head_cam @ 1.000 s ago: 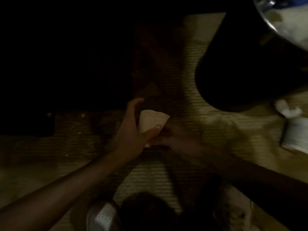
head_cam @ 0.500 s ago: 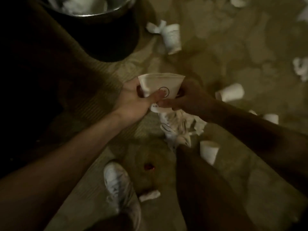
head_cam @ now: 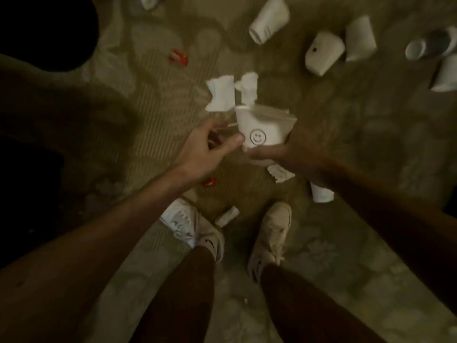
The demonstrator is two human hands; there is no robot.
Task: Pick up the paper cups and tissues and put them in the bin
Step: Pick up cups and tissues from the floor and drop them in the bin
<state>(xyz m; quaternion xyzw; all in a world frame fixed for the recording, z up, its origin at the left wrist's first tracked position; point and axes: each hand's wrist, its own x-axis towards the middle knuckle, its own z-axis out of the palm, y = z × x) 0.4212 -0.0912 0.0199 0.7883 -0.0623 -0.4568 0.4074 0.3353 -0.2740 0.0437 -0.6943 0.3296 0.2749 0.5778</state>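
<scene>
Head view: smiley cup [head_cam: 262, 129] is gripped near its base by right hand [head_cam: 296, 149] — left hand [head_cam: 202, 152], fingers loosely spread, is just beside it.

place: dim indoor room | evidence: patterned carpet [head_cam: 371, 144], littered paper cups [head_cam: 269, 19]

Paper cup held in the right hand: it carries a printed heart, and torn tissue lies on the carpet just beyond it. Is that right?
Not quite. The print on the paper cup is a smiley face, not a heart; the head view shows it. The rest stands: the right hand grips it, and torn tissue lies on the carpet just beyond.
</scene>
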